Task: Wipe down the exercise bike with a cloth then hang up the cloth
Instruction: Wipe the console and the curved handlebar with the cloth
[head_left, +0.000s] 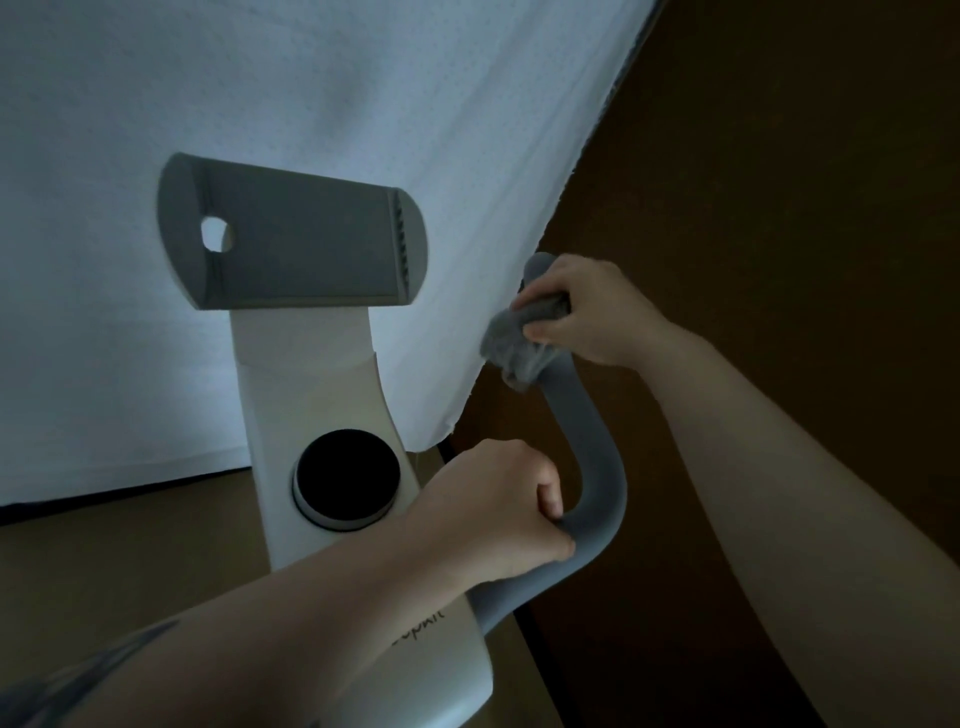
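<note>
**Cloth on right handlebar, both hands on bar**

Grey cloth (514, 340) bunched on upper part of grey padded handlebar (589, 441), near its tip, wrapped partly round the bar. Gripped by right hand (587, 317), fingers and thumb curled round cloth and bar together, a flap of cloth hanging out below the thumb. Left hand (493, 512) lower down, at the bend of the same handlebar, fingers curled tight round the bare padding, no cloth under it. Left forearm crossing over the white bike column (317, 395), tattoo partly visible near bottom left corner. Black round knob (347, 480) with pale ring set in the column, just left of the left hand. Grey tablet holder (296, 236) on top of the column, tilted, small hole at its left end. White sheet (311, 78) behind the bike, edge hanging just beside the cloth. Dim brownish floor (104, 566) below, dark wall (779, 156) at right.
</note>
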